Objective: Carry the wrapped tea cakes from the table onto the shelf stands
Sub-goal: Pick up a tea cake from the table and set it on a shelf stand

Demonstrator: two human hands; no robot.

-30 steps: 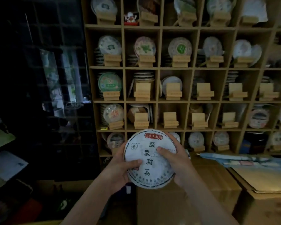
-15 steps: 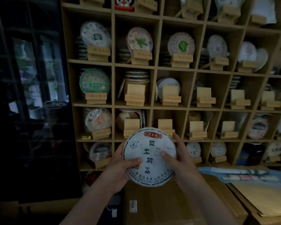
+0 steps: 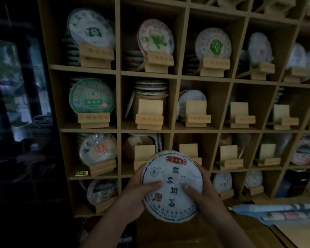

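I hold one round tea cake (image 3: 172, 178) in white paper with a red seal and dark characters, face toward me, just in front of the wooden shelf (image 3: 118, 104). My left hand (image 3: 135, 193) grips its left edge, thumb across the front. My right hand (image 3: 203, 194) grips the right edge the same way. Bare wooden stands sit in nearby cells: one (image 3: 149, 111) in the middle row, one (image 3: 198, 113) beside it, and two (image 3: 229, 157) in the row behind the cake. The stand (image 3: 188, 149) directly behind the cake is partly hidden.
Other cells hold wrapped cakes on stands, such as a green one (image 3: 91, 95) and a white one (image 3: 90, 28). A cardboard box (image 3: 186, 235) lies under my hands. Blue and white papers (image 3: 279, 210) lie at lower right. A dark glass cabinet (image 3: 16, 86) stands left.
I have stepped closer to the shelf, which now fills the view. The cake stays gripped in both hands and now overlaps the third-row cells.
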